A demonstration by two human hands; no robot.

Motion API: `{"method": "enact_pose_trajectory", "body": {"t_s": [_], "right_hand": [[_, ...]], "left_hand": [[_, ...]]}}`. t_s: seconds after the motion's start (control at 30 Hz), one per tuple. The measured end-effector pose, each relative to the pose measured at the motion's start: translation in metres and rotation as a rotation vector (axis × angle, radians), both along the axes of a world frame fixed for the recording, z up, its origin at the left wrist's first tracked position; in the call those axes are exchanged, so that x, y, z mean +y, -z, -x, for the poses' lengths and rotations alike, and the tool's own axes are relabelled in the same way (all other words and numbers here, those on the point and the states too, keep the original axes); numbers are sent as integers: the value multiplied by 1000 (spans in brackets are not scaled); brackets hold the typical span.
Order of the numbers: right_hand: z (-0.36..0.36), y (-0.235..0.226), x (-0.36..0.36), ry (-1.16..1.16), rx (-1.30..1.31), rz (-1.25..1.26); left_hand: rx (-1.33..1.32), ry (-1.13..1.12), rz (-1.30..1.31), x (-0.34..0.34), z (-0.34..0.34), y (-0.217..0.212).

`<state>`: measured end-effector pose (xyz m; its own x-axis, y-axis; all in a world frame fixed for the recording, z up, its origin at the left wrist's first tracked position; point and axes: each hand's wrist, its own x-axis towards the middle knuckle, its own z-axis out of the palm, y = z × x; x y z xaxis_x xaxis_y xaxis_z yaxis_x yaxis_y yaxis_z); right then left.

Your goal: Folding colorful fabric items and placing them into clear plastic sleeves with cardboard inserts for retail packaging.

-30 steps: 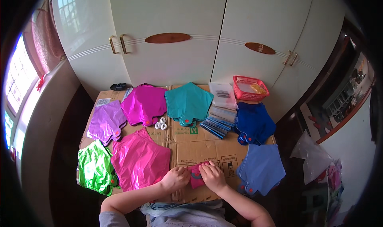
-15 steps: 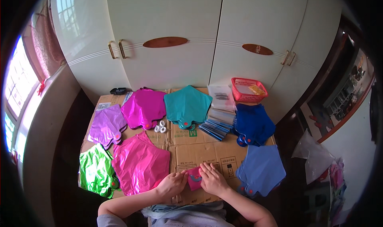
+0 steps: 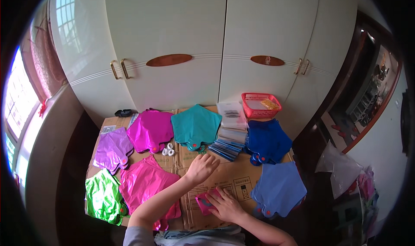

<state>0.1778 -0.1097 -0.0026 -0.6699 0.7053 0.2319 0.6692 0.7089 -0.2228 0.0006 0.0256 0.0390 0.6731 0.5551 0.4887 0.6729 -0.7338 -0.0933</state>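
Observation:
My left hand (image 3: 202, 168) is raised above the middle of the cardboard, its fingers loosely bent and slightly apart, with nothing seen in them. Just beyond its fingertips lies a fanned row of flat blue-edged packets (image 3: 227, 148). Under my right hand (image 3: 226, 206) is a small folded pink foil piece (image 3: 203, 203) with a grey-blue mark on it; the fingers lie flat and pressed over it, hiding part. To the left, a large pink foil balloon stack (image 3: 145, 181) is partly covered by my left forearm.
Around the cardboard (image 3: 183, 161) lie foil stacks: green (image 3: 101, 196), purple (image 3: 113, 148), magenta (image 3: 149, 131), teal (image 3: 196, 127), dark blue (image 3: 269, 138) and light blue (image 3: 279, 190). White ribbon rolls (image 3: 168, 149), clear bags (image 3: 232, 115) and a red basket (image 3: 261, 113) stand farther back, before cabinet doors.
My left hand has let go of the folded pink piece and moved up and forward toward the packets. My right hand now lies flatter across the piece. The view has shifted slightly.

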Motion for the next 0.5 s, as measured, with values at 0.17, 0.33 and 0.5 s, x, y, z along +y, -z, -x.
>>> {"method": "enact_pose_trajectory", "body": {"t_s": [0.17, 0.33, 0.5], "right_hand": [[-2, 0, -6, 26, 5, 29], [0, 2, -6, 33, 64, 21], [-1, -4, -7, 32, 36, 29]], "left_hand": [[95, 23, 13, 39, -19, 7], [166, 94, 19, 60, -20, 13], [200, 130, 26, 63, -27, 7]]}}
